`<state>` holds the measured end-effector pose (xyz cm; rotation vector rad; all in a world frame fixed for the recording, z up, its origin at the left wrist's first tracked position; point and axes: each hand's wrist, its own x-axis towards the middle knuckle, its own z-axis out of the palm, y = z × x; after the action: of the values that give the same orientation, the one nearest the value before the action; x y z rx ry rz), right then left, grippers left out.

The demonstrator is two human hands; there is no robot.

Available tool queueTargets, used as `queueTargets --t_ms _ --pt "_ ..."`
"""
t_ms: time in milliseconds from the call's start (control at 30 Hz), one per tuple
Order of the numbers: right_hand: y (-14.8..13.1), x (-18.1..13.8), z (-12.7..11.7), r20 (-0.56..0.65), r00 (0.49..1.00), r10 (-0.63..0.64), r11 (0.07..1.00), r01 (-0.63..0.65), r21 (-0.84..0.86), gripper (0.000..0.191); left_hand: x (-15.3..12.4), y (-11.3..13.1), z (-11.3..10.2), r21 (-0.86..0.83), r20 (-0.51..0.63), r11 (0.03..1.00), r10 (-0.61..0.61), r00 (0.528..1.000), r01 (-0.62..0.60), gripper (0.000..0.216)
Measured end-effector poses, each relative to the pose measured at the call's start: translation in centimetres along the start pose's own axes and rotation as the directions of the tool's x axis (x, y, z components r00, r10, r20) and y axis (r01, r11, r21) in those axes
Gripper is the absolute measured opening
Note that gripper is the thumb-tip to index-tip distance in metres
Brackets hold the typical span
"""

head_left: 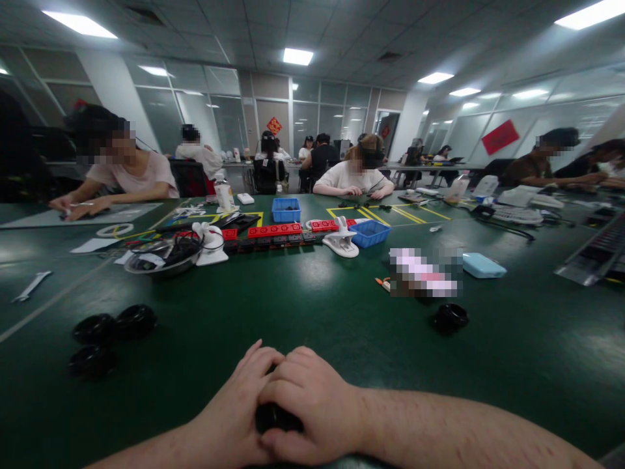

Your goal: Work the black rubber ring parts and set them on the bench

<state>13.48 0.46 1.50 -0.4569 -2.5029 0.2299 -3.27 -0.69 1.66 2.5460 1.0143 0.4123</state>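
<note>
Head view: left hand (234, 407) and right hand (312, 404) pressed together low at the near edge of the green table (342, 312). Fingers of both curled shut around a small black part (274, 417), mostly hidden, only a dark sliver showing between the palms. To the left, well apart, three black rings (95, 329) in a loose cluster. To the right, a lone ring (450, 317). Farther out, a wrench (32, 284), a metal bowl (163, 257) holding cables, red power strips (274, 230), a blue bin (286, 210) and a pale blue case (483, 265). Across the table, other people seated at work.
</note>
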Motion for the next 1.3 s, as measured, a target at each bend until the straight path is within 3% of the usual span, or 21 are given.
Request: queueTargets --t_ms 167,300,600,800,933,1133,1300 --pt "0.0 0.4 -0.4 -0.042 0.976 -0.212 0.973 0.215 0.08 0.025 0.0 -0.3 -0.2 -0.095 0.074 0.995 -0.013 0.997 0.02 0.065" --pt "0.0 0.5 -0.5 -0.068 0.968 -0.243 0.965 0.248 0.083 0.028 -0.1 -0.7 -0.1 -0.106 0.07 0.994 0.006 0.998 0.002 0.071" --pt "-0.2 0.3 -0.4 -0.131 0.991 0.013 0.999 -0.007 0.051 0.058 -0.2 -0.8 0.4 -0.023 0.015 1.0 -0.006 1.0 0.006 0.073" --pt "-0.2 0.1 -0.1 -0.058 0.994 0.092 0.995 -0.09 0.035 0.053 -0.9 -1.5 1.6 0.066 -0.123 0.998 -0.016 0.992 0.024 0.073" --pt "-0.2 0.0 -0.1 0.053 0.995 0.088 0.996 -0.088 -0.006 0.041 -1.0 -1.4 1.7 0.071 -0.107 0.997 0.037 0.994 -0.029 0.076" --pt "-0.4 0.2 -0.4 0.034 0.999 -0.001 0.999 -0.001 0.046 0.032 -0.1 -0.3 0.2 -0.029 -0.055 1.0 -0.005 0.998 0.003 0.049" --pt "-0.2 0.4 -0.5 0.028 0.981 -0.19 0.977 0.186 0.105 0.033 0.4 0.1 -0.7 -0.198 0.03 0.98 -0.018 0.999 0.024 0.062"
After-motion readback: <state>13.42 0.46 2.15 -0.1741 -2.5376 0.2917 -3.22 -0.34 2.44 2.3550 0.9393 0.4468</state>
